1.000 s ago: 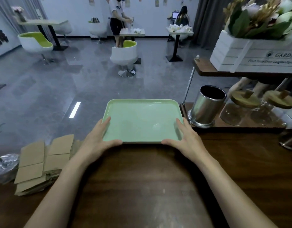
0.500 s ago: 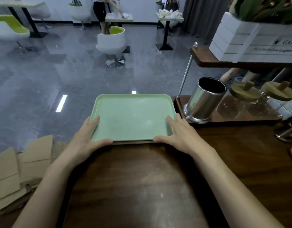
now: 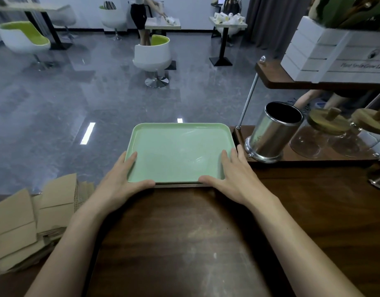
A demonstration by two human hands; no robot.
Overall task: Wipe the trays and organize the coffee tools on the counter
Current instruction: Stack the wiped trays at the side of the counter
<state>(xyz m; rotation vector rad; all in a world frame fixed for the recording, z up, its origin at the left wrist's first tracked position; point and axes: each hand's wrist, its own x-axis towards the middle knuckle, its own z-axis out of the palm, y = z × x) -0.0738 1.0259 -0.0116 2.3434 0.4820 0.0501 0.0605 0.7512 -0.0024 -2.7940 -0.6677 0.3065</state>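
2 hands: left hand [image 3: 118, 181] and right hand [image 3: 234, 176] lie flat, fingers [image 3: 129, 163] straight, clenching nothing.
Contact: thumbs on the near rim, fingers along the side rims of the pale green rectangular plastic tray [image 3: 180, 151].
Tray: between the hands, at the far edge of the dark wooden counter [image 3: 184, 232].
Beside right hand: shiny steel cylindrical canister [image 3: 270, 133].

floor [image 3: 99, 93]: glossy grey tile | chairs [image 3: 152, 54]: white-and-green tub | tables [image 3: 226, 23]: pedestal | wall [image 3: 84, 9]: white | curtain [image 3: 270, 20]: grey
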